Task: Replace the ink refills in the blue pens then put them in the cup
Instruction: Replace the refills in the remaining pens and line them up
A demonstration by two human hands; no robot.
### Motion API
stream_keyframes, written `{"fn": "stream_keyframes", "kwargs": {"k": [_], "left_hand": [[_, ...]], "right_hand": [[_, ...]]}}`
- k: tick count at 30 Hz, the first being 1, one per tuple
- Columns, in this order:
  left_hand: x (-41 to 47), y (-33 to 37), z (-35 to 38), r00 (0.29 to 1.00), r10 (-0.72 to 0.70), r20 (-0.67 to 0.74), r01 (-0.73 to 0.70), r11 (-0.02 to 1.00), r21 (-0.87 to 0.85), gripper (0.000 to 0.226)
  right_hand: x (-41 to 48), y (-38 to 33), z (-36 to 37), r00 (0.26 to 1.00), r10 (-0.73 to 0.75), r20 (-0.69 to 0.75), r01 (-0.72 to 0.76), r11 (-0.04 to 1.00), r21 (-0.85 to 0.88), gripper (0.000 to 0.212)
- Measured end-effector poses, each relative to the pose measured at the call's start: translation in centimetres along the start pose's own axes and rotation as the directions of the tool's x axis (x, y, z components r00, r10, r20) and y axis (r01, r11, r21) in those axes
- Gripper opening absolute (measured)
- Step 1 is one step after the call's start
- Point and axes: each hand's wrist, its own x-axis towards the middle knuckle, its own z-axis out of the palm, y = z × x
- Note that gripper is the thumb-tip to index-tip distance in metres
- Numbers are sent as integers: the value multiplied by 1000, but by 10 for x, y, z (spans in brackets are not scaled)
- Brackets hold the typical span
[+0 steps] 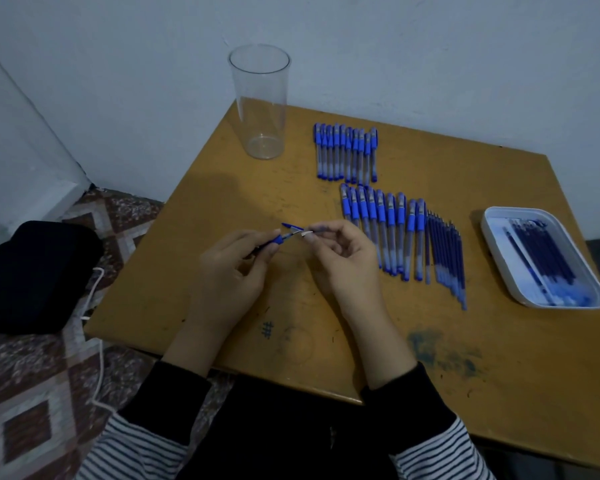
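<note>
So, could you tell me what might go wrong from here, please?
The tall empty plastic cup stands by the table's far edge; pens dropped in may tip it. The loose refills lie beside the nearer pen row, close to the right hand, which could scatter them. It and the left hand pinch the blue pen aloft; a part might slip.

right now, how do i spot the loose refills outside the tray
Start at the wooden table and find the nearer row of blue pens. The loose refills lie at its right end: thin dark sticks without caps, left of the white tray.
</note>
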Motion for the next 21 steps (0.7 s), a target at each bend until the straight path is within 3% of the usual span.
{"fn": "stream_keyframes", "kwargs": {"k": [6, 12, 21], "left_hand": [[0, -3, 3, 1000, 4, -2, -4, 999, -52, 20], [-2, -2, 2, 999, 44, 14, -44, 999, -18, 20], [-4, -1, 0, 997, 71, 26, -72, 997, 12, 20]], "right_hand": [[0, -3, 0, 999, -26, 23, 22, 990, 137, 13], [-2, -3, 1, 991, -53, 121, 42, 994, 98, 16], [-2, 2, -1, 955, -209, 209, 268, 911, -315, 12]]}}
